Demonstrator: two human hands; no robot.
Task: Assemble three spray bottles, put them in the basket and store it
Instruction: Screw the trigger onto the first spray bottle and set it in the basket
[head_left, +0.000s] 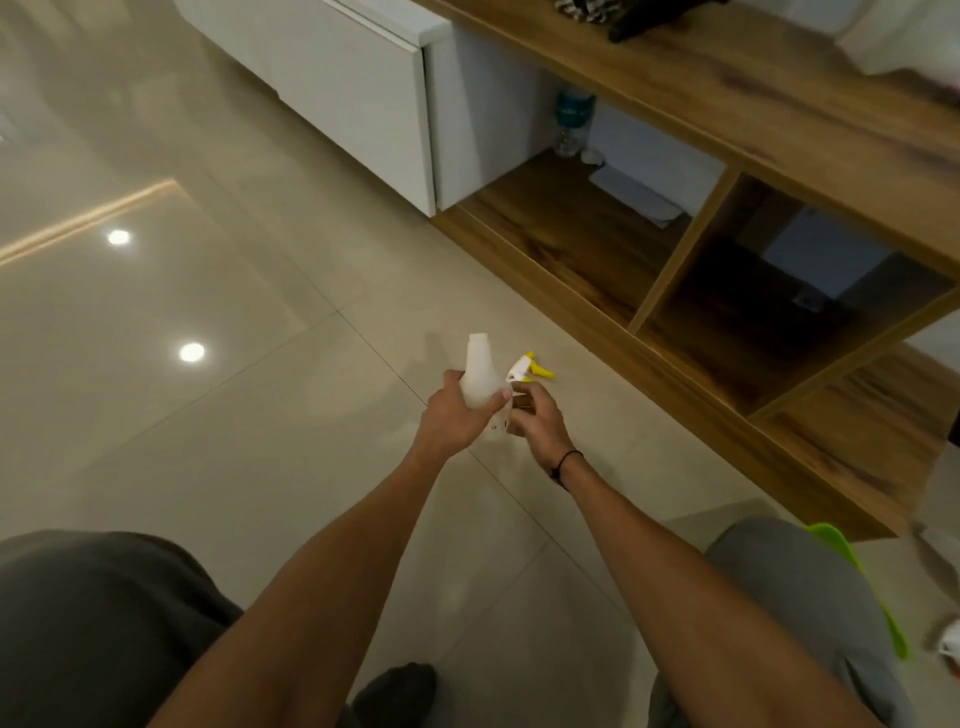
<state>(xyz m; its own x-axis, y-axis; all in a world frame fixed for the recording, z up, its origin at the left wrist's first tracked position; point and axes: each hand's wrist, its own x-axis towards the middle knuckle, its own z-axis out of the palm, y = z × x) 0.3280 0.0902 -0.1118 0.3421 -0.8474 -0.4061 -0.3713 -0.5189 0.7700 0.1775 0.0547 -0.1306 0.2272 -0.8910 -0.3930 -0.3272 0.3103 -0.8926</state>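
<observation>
My left hand (457, 418) grips a white translucent spray bottle body (480, 376), open neck pointing up and away, without a head on it. My right hand (535, 423) is right beside the bottle and holds a white and yellow trigger spray head (530, 370), whose yellow trigger sticks out to the right. Both are held above the tiled floor. A lime green basket (857, 582) shows partly behind my right knee at the lower right. Something white with a red bit (948, 647) lies at the right edge, blurred.
A low wooden shelf unit (727, 104) with open compartments (587, 244) runs along the right; a water bottle (571, 122) and papers sit inside. A white cabinet (353, 88) stands at the back. Glossy beige floor tiles (208, 415) spread left. My knees fill the bottom corners.
</observation>
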